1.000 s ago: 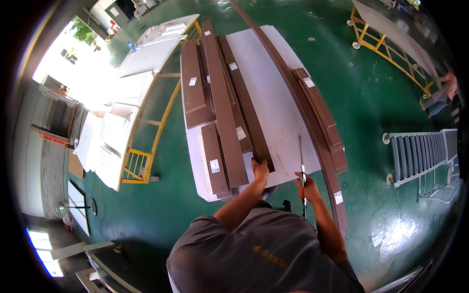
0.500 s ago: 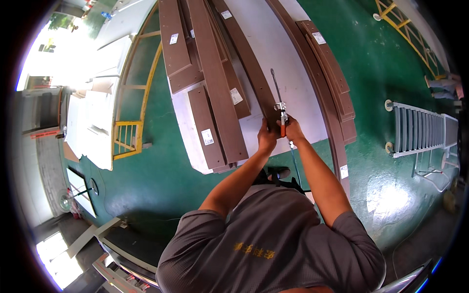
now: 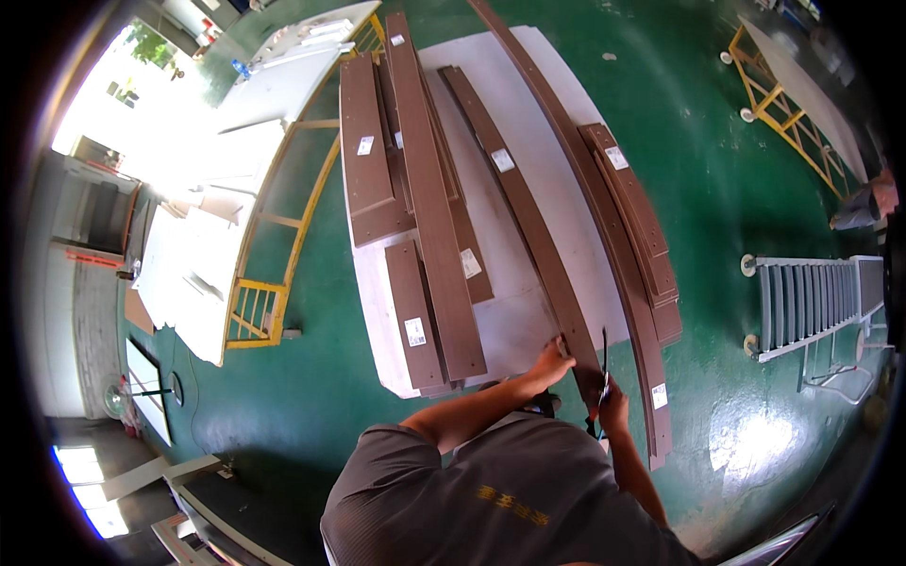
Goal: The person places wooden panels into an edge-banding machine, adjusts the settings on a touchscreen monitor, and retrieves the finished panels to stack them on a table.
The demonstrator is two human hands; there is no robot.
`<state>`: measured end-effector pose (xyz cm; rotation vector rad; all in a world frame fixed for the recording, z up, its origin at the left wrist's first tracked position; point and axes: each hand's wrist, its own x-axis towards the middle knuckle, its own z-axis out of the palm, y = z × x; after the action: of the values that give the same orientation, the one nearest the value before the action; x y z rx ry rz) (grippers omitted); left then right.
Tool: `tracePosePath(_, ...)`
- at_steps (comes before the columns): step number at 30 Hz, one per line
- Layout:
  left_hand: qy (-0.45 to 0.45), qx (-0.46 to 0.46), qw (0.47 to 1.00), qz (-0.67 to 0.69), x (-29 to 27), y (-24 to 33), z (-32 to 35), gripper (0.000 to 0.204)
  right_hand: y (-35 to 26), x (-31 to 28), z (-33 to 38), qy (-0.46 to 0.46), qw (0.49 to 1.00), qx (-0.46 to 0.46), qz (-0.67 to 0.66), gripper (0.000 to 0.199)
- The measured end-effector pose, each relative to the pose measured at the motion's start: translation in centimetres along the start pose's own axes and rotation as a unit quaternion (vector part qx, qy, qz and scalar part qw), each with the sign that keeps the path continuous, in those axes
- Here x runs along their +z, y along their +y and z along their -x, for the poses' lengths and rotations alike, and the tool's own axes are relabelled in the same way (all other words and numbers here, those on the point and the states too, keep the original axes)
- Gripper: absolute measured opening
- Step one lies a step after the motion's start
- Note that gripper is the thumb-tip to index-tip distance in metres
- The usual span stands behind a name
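Observation:
A long brown board (image 3: 528,226) lies over the white-topped table, its near end reaching past the table edge toward my body. My left hand (image 3: 550,366) grips this board's left edge close to the near end, thumb on top. Beside the right edge, my right hand (image 3: 613,410) is closed round an air blow gun; its thin dark nozzle (image 3: 605,347) points away from me along the board. The gun's body is mostly hidden by my fingers. A white label (image 3: 502,160) is stuck on the board's upper face.
More brown boards (image 3: 429,217) are stacked on the left of the table (image 3: 557,85), others (image 3: 628,217) on the right. A yellow-framed rack (image 3: 283,292) with white panels stands left. A grey stepped platform (image 3: 812,302) and a person (image 3: 864,203) are at right.
The board has slid toward me and to the right relative to the stacks. My hands have moved apart: the left onto the board's edge, the right with the blow gun past its right side.

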<state>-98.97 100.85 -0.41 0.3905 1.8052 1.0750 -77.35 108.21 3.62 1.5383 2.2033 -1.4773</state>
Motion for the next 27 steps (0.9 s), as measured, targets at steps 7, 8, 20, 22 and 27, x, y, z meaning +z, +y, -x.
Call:
tracePosePath(7,0.042,-0.061,0.994,0.087,-1.6,5.0,-0.7,0.070,3.1,3.2,2.6,0.079,0.986,-0.095,0.110,0.067)
tracePosePath(8,0.039,-0.057,0.993,0.093,-1.5,5.3,-0.1,0.073,3.8,3.2,2.7,0.060,0.987,-0.082,0.125,0.073)
tracePosePath(20,-0.075,-0.123,0.988,0.049,1.1,-2.2,-1.5,0.045,14.9,1.5,10.8,0.123,0.986,-0.063,0.096,0.070)
tracePosePath(22,-0.042,-0.112,0.990,0.077,0.7,-1.9,-2.6,0.046,14.7,1.9,9.6,0.127,0.982,-0.070,0.124,0.069)
tracePosePath(27,-0.022,-0.092,0.990,0.106,-1.0,0.8,-3.8,0.060,8.7,4.6,3.2,0.146,0.956,-0.190,0.168,0.085)
